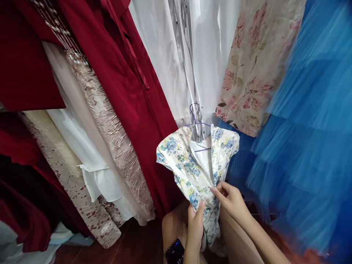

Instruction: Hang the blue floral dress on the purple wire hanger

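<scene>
A short-sleeved white dress (189, 167) with blue and yellow flowers hangs from a thin purple hanger (193, 113), its V-neck open at the front. My left hand (195, 220) grips its side near the waist, thumb on the front and the other fingers hidden behind the cloth. At the bottom of the neckline, my right hand (229, 196) pinches the front edge between thumb and fingers. Below my hands the skirt part drops in folds between my bare knees, and its lower end is partly hidden.
Dark red gowns (123, 91) and a crinkled pink-beige dress (110, 121) hang on the left. White cloth (159, 47) with grey ribbons hangs behind. A pink-flowered dress (250, 69) and tiered blue tulle (310, 121) hang right. A dark screen (176, 251) shows beside my left wrist.
</scene>
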Motion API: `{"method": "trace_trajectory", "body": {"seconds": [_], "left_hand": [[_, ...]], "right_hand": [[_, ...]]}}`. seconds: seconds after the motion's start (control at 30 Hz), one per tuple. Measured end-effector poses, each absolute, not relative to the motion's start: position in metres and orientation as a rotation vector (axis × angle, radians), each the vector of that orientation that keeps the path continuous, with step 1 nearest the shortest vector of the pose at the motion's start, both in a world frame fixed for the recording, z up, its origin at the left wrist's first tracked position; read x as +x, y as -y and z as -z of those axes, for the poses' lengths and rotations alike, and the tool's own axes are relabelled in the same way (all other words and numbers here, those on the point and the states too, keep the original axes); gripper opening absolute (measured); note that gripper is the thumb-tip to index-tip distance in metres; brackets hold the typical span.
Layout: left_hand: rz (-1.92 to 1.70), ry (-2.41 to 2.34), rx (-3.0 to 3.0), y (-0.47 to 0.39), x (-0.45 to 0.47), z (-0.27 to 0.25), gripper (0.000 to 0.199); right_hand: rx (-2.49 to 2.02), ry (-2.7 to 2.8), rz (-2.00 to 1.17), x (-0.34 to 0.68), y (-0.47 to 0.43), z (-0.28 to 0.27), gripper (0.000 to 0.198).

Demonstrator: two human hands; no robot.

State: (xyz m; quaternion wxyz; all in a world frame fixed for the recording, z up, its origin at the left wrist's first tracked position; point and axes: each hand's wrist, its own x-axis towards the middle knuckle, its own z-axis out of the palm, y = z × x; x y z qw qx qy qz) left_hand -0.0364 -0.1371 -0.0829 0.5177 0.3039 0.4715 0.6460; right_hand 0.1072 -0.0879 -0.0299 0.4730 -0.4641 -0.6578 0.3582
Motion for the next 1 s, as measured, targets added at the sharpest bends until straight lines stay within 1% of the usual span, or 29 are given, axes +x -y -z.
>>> {"method": "trace_trajectory", "body": {"seconds": [0.1,0.13,0.2,0.23,0.27,0.3,0.37,0.43,0.53,0.63,0.7,0.77,0.9,1.0], "left_hand": [[-1.587,-1.198,0.799,0.136,-0.041,0.085,0.056],[-1.675,-1.255,0.843,0.136,-0.042,0.085,0.058],[-1.989,-1.448,0.943,0.135,-0.041,0.083,0.06],[-2.135,-1.553,1.019,0.135,-0.038,0.081,0.057],[-2.201,-1.628,1.131,0.135,-0.035,0.079,0.051],[-2.17,-1.659,1.276,0.134,-0.031,0.077,0.043],[-1.917,-1.594,1.53,0.131,-0.022,0.072,0.028],[-1.689,-1.512,1.59,0.128,-0.012,0.07,0.02],[-1.631,-1.51,1.529,0.125,-0.005,0.073,0.017],[-1.628,-1.519,1.603,0.124,-0.008,0.075,0.011],[-1.578,-1.518,1.707,0.125,-0.013,0.072,0.013],[-1.468,-1.519,1.818,0.126,-0.018,0.065,0.015],[-1.14,-1.557,2.051,0.125,-0.028,0.051,0.017],[-0.905,-1.614,2.235,0.122,-0.033,0.044,0.021]], "right_hand": [[-1.073,1.729,-0.873,0.118,0.088,0.031,0.035],[-1.041,1.756,-0.896,0.121,0.088,0.031,0.035],[-0.998,1.753,-0.98,0.123,0.088,0.032,0.038],[-0.992,1.726,-1.039,0.124,0.088,0.033,0.04],[-0.989,1.688,-1.105,0.123,0.088,0.034,0.041],[-0.981,1.646,-1.179,0.122,0.088,0.035,0.042],[-0.942,1.58,-1.315,0.118,0.089,0.036,0.041],[-0.887,1.531,-1.379,0.114,0.091,0.035,0.037],[-0.84,1.452,-1.438,0.109,0.096,0.029,0.033],[-0.846,1.31,-1.615,0.109,0.095,0.02,0.029],[-0.851,1.217,-1.702,0.11,0.085,0.011,0.026],[-0.834,1.167,-1.726,0.109,0.066,-0.005,0.025],[-0.76,1.16,-1.655,0.097,0.013,-0.052,0.025],[-0.764,1.169,-1.579,0.084,-0.023,-0.09,0.021]]}}
